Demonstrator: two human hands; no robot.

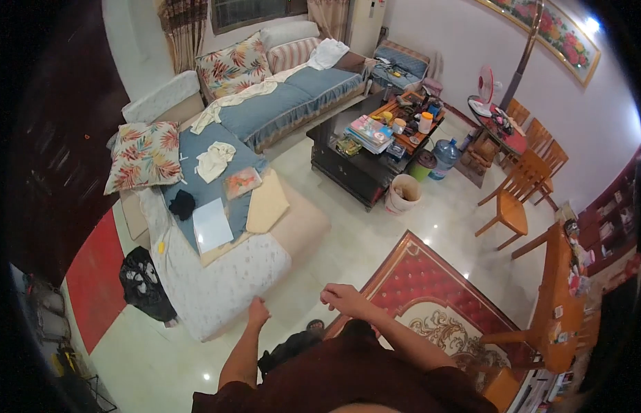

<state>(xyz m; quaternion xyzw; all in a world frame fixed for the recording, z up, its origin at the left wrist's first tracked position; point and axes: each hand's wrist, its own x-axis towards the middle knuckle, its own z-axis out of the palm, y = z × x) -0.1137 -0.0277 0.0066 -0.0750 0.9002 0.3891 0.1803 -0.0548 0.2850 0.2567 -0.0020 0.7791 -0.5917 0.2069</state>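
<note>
The left hand (258, 313) and right hand (340, 299) were loosely curled, nothing visible in them; how tightly could not be told. This looked like a pause between grips; gripping called for reaching left. The pale sofa cover (227, 286) lay nearest, left of both; a black bundle (182, 204) lay farther.

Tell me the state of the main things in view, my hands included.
Left hand: loosely curled, nothing visibly held.
Right hand: loosely curled, nothing visibly held.
Sofa: draped with cloths.
White panel: lying flat.
Cream cloth: crumpled.
Black bag: crumpled.
White bucket: upright, open-topped.
Water jug: upright, fill level unclear.
Fan: upright, running or not unclear.
Curtains: parted.
</note>
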